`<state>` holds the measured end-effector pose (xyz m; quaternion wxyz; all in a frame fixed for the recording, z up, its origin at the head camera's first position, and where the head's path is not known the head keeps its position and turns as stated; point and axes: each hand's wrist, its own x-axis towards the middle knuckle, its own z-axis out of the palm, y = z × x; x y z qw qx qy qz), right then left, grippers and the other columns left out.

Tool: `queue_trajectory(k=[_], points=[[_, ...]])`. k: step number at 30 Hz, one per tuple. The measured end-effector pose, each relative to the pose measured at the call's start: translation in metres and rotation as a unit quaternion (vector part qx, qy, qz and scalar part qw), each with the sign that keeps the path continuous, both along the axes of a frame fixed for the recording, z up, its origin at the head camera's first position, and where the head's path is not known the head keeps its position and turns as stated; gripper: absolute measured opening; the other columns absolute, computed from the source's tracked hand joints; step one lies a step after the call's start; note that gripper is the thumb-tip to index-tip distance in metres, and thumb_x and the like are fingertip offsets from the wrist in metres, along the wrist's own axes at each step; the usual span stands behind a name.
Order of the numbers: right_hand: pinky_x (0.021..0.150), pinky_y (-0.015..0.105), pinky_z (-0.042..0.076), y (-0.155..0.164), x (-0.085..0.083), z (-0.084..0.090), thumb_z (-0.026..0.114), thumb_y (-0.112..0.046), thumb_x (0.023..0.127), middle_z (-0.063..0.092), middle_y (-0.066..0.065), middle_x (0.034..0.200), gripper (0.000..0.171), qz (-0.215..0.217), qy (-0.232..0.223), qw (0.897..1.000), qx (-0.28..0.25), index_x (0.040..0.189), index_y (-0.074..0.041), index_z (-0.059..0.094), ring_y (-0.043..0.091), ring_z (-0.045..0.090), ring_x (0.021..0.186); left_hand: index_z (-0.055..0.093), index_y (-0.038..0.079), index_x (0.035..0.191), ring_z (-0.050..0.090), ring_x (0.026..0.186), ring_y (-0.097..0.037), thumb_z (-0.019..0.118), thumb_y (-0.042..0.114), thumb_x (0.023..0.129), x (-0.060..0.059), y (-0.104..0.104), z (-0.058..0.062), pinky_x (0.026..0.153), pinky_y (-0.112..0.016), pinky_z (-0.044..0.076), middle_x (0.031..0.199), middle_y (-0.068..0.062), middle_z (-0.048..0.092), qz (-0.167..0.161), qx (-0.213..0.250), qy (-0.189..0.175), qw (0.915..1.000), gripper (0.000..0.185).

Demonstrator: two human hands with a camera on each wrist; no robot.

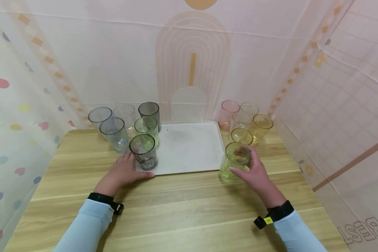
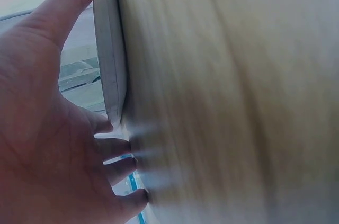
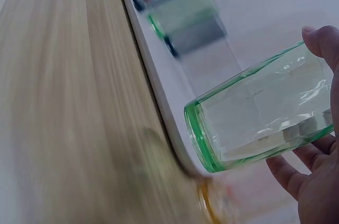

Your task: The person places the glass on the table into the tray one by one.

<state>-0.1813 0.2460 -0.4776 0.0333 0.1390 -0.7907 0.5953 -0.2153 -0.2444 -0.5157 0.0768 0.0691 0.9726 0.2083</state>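
Note:
My right hand (image 1: 259,175) holds a green glass (image 1: 230,168) upright, raised off the table near the front right corner of the white tray (image 1: 189,150). In the right wrist view the green glass (image 3: 259,113) is gripped near its rim between thumb and fingers. My left hand (image 1: 123,171) touches the tray's front left corner, thumb along the front edge, fingers spread beside the left edge. On the tray's left side stand a front grey glass (image 1: 143,154), a green glass (image 1: 147,129) and a back grey glass (image 1: 150,111).
Left of the tray stand two blue glasses, one nearer (image 1: 114,134) and one farther (image 1: 97,117), beside a clear glass (image 1: 126,115). To the right are a pink glass (image 1: 228,113), clear glasses (image 1: 249,108) and yellow glasses (image 1: 262,126). Patterned cloth (image 1: 113,63) hangs behind the wooden table (image 1: 176,210).

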Motion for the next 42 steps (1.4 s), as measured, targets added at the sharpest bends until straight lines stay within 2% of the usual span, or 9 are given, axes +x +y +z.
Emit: queue_trajectory(k=[3, 6, 9, 15, 21, 23, 28, 34, 42], points=[[0.124, 0.046, 0.044, -0.024, -0.011, 0.002, 0.092, -0.006, 0.091, 0.060, 0.014, 0.153, 0.087, 0.038, -0.009, 0.999, -0.014, 0.161, -0.012, 0.041, 0.036, 0.057, 0.142, 0.019, -0.017, 0.167, 0.022, 0.158, -0.063, 0.081, 0.082, 0.081, 0.001, 0.001, 0.001, 0.129, -0.075, 0.021, 0.173, -0.041, 0.021, 0.002, -0.001, 0.000, 1.0000, 0.145], [0.126, 0.056, 0.040, -0.047, -0.026, 0.001, 0.092, -0.007, 0.091, 0.061, 0.015, 0.153, 0.085, 0.070, -0.014, 0.997, -0.014, 0.160, -0.012, 0.042, 0.036, 0.056, 0.143, 0.019, -0.016, 0.168, 0.023, 0.157, -0.064, 0.081, 0.083, 0.080, 0.001, 0.001, 0.001, 0.128, -0.076, 0.022, 0.173, -0.041, 0.021, 0.001, -0.001, 0.001, 1.0000, 0.146], [0.128, 0.056, 0.038, -0.070, -0.040, 0.000, 0.092, -0.010, 0.092, 0.061, 0.016, 0.153, 0.084, 0.094, -0.015, 0.995, -0.005, 0.159, -0.012, 0.042, 0.033, 0.056, 0.144, 0.018, -0.015, 0.168, 0.022, 0.158, -0.064, 0.081, 0.084, 0.080, 0.002, 0.001, 0.001, 0.128, -0.076, 0.021, 0.174, -0.041, 0.020, 0.000, -0.001, -0.001, 1.0000, 0.147], [0.127, 0.052, 0.038, -0.111, -0.072, 0.004, 0.092, -0.021, 0.094, 0.062, 0.007, 0.152, 0.080, 0.113, -0.030, 0.993, 0.000, 0.158, -0.019, 0.044, 0.024, 0.056, 0.144, 0.017, -0.013, 0.170, 0.021, 0.159, -0.063, 0.080, 0.086, 0.079, 0.001, -0.001, -0.002, 0.129, -0.075, 0.020, 0.174, -0.040, 0.020, 0.001, -0.002, 0.001, 1.0000, 0.148], [0.122, 0.054, 0.043, -0.150, -0.115, 0.006, 0.092, -0.026, 0.094, 0.064, 0.007, 0.149, 0.080, 0.104, -0.010, 0.994, 0.027, 0.158, -0.013, 0.045, 0.023, 0.057, 0.141, 0.016, -0.012, 0.170, 0.020, 0.159, -0.062, 0.080, 0.086, 0.080, 0.001, -0.003, -0.003, 0.130, -0.074, 0.019, 0.175, -0.040, 0.019, 0.007, -0.005, -0.002, 1.0000, 0.148], [0.122, 0.052, 0.044, -0.160, -0.130, 0.005, 0.093, -0.027, 0.094, 0.065, 0.004, 0.147, 0.079, 0.094, -0.008, 0.995, 0.033, 0.156, -0.013, 0.045, 0.023, 0.057, 0.141, 0.016, -0.012, 0.171, 0.020, 0.159, -0.062, 0.082, 0.084, 0.080, 0.002, -0.002, -0.001, 0.130, -0.075, 0.019, 0.175, -0.040, 0.018, 0.006, -0.001, -0.001, 1.0000, 0.147], [0.122, 0.048, 0.046, -0.180, -0.161, 0.007, 0.093, -0.031, 0.094, 0.061, 0.007, 0.147, 0.085, 0.064, -0.008, 0.997, 0.037, 0.159, -0.010, 0.042, 0.024, 0.056, 0.140, 0.014, -0.010, 0.172, 0.018, 0.160, -0.063, 0.083, 0.081, 0.081, 0.002, 0.000, 0.000, 0.130, -0.075, 0.017, 0.176, -0.039, 0.015, 0.005, 0.007, -0.005, 0.9999, 0.146], [0.119, 0.041, 0.049, -0.197, -0.186, 0.008, 0.092, -0.037, 0.094, 0.054, 0.010, 0.147, 0.093, 0.045, -0.024, 0.998, 0.045, 0.163, -0.009, 0.038, 0.024, 0.054, 0.137, 0.011, -0.009, 0.172, 0.015, 0.161, -0.063, 0.084, 0.082, 0.079, 0.001, 0.002, -0.001, 0.130, -0.075, 0.014, 0.177, -0.039, 0.011, 0.010, 0.012, -0.018, 0.9997, 0.149], [0.119, 0.043, 0.048, -0.208, -0.203, 0.010, 0.093, -0.041, 0.093, 0.050, 0.011, 0.154, 0.097, 0.024, -0.041, 0.997, 0.054, 0.164, -0.008, 0.036, 0.027, 0.050, 0.143, 0.015, -0.010, 0.172, 0.019, 0.160, -0.062, 0.085, 0.081, 0.078, 0.003, 0.005, 0.001, 0.130, -0.074, 0.016, 0.176, -0.038, 0.016, 0.011, 0.011, -0.008, 0.9998, 0.148]])
